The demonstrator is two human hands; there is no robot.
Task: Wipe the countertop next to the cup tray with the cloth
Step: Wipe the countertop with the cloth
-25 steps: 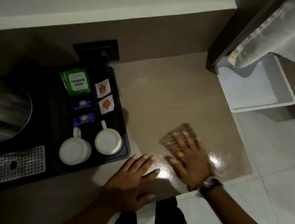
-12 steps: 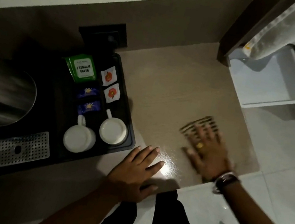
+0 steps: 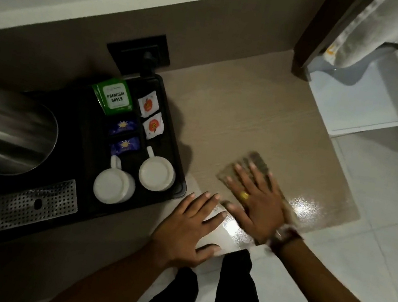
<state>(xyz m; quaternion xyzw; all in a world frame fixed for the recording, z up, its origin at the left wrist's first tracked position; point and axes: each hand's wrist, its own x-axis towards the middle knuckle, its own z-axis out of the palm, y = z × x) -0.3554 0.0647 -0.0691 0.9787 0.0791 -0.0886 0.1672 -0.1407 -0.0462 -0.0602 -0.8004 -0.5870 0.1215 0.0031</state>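
Note:
A striped brownish cloth [image 3: 253, 163] lies flat on the beige countertop [image 3: 245, 121], right of the black cup tray [image 3: 169, 130]. My right hand [image 3: 255, 200], with a gold ring and a wristwatch, presses flat on the cloth with fingers spread; most of the cloth is hidden under it. My left hand [image 3: 190, 228] rests palm down on the counter's front edge, just right of the tray's near corner, holding nothing. Two white cups [image 3: 157, 173] stand upside down in the tray beside tea and sugar sachets.
A steel kettle [image 3: 3, 134] and a perforated drip grate [image 3: 36, 205] sit at the tray's left. A wall socket [image 3: 138, 52] is behind the tray. A white bin [image 3: 367, 100] and a hanging towel [image 3: 397, 28] are at the right, over pale floor tiles.
My right hand slid the cloth to the right and then back left toward the tray. My left hand has stayed planted on the front edge.

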